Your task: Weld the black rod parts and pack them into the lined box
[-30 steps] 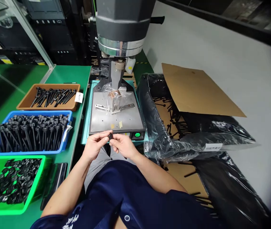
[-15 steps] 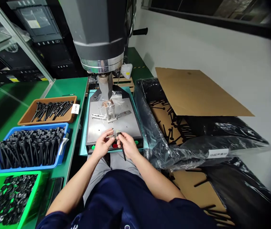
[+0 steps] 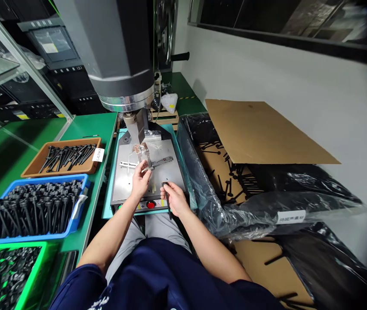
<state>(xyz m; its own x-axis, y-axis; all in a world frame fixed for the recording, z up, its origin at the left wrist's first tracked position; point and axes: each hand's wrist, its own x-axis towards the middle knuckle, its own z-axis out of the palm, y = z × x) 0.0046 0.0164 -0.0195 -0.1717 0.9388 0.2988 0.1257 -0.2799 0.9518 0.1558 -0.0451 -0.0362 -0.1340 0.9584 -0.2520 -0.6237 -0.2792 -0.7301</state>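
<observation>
My right hand [image 3: 174,199] pinches a long black screw-like part [image 3: 168,206] near its head, and the ribbed shaft hangs down over the front edge of the metal plate [image 3: 125,181]. My left hand [image 3: 140,180] is over that plate with fingers apart and nothing visible in it. Its fingertips are at the small metal fixture [image 3: 142,151], and I cannot tell whether they touch it. Directly above the fixture is the metal tool head [image 3: 135,127] of a large grey machine [image 3: 115,51]. A red button [image 3: 151,205] is on the front of the base, between my forearms.
On the left bench stand a brown tray [image 3: 28,172] and a blue bin [image 3: 84,183] of black screw-like parts, and a green bin [image 3: 41,275] of small black pieces. At right, a plastic-lined box [image 3: 209,193] holds similar parts under a cardboard sheet [image 3: 267,133].
My left hand has moved forward from beside the right hand to the fixture. My right hand keeps the black screw-like part, now hanging more upright. The view has shifted slightly.
</observation>
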